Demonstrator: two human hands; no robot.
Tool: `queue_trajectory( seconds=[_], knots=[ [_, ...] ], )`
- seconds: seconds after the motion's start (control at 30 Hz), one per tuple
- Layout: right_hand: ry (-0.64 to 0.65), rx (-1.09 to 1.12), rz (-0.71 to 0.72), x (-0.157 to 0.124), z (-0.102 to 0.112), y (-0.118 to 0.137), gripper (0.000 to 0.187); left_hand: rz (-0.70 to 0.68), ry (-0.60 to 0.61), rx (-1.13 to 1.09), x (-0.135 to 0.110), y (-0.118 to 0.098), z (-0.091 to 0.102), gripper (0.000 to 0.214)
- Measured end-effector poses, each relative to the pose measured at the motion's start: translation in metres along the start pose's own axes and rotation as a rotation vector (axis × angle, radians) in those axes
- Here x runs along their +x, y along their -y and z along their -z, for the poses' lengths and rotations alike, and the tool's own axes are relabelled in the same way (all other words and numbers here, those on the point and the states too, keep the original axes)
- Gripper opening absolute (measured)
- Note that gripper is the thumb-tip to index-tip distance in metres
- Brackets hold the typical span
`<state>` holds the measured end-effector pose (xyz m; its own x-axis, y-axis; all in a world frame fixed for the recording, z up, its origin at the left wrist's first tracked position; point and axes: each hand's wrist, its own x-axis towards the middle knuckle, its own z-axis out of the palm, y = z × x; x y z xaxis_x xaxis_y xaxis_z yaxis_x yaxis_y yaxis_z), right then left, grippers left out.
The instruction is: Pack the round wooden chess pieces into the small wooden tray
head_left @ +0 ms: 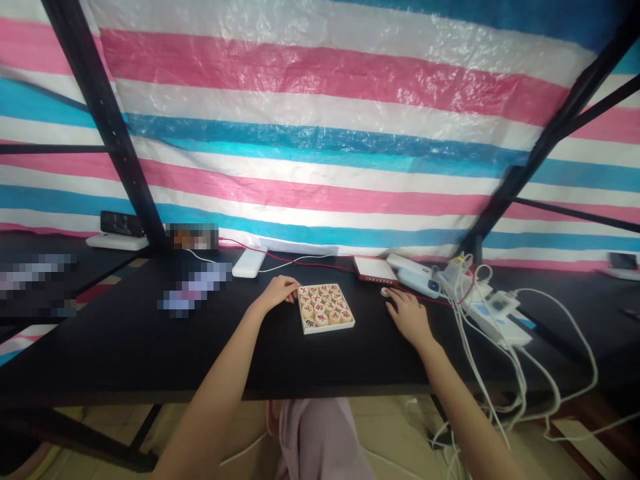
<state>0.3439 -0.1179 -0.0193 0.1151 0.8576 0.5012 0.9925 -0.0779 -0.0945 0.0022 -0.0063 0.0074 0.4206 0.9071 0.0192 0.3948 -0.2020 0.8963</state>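
now the right hand (pixel 407 315) touches a round piece (pixel 385 292).

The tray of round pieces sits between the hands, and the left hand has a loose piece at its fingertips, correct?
Not quite: in the head view, the right hand, not the left hand, has the loose piece at its fingertips. The tray is between them.

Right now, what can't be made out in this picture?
All in the head view:
Floor of the tray: hidden by round pieces.
Disc by the right hand: marking too small to read.
Pixelated object nearest the left hand: blurred out.
Forearms: cut off by the bottom edge.
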Motion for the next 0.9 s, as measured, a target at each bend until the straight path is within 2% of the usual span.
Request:
queue_trajectory(
  seconds=[0.1,0.2,0.3,0.4,0.63,0.77,0.83,0.9],
  knots=[
    [0.037,0.015,0.015,0.000,-0.005,0.009,0.025,0.006,-0.003,0.002,-0.001,-0.001,0.000,0.023],
    [0.011,0.028,0.115,0.001,-0.003,0.022,0.018,0.005,-0.002,0.007,-0.003,-0.002,0.000,0.024],
    [-0.019,0.017,0.227,0.000,0.003,0.034,0.018,0.003,-0.001,0.013,-0.003,-0.003,0.000,0.023],
    [-0.036,0.016,0.268,-0.002,0.008,0.046,0.019,-0.001,-0.003,0.019,-0.001,-0.002,0.000,0.022],
    [-0.005,0.163,0.166,-0.001,0.010,0.064,0.024,-0.023,-0.008,0.020,-0.002,0.001,-0.001,0.022],
    [-0.024,0.353,0.064,0.000,0.016,0.075,0.030,-0.042,-0.018,0.010,-0.002,0.005,-0.002,0.022],
    [-0.055,0.494,0.021,-0.002,0.021,0.089,0.031,-0.050,-0.020,0.005,-0.001,0.008,-0.002,0.021],
    [-0.078,0.596,0.051,-0.007,0.029,0.109,0.030,-0.056,-0.018,0.001,-0.001,0.010,-0.003,0.021]
  ],
)
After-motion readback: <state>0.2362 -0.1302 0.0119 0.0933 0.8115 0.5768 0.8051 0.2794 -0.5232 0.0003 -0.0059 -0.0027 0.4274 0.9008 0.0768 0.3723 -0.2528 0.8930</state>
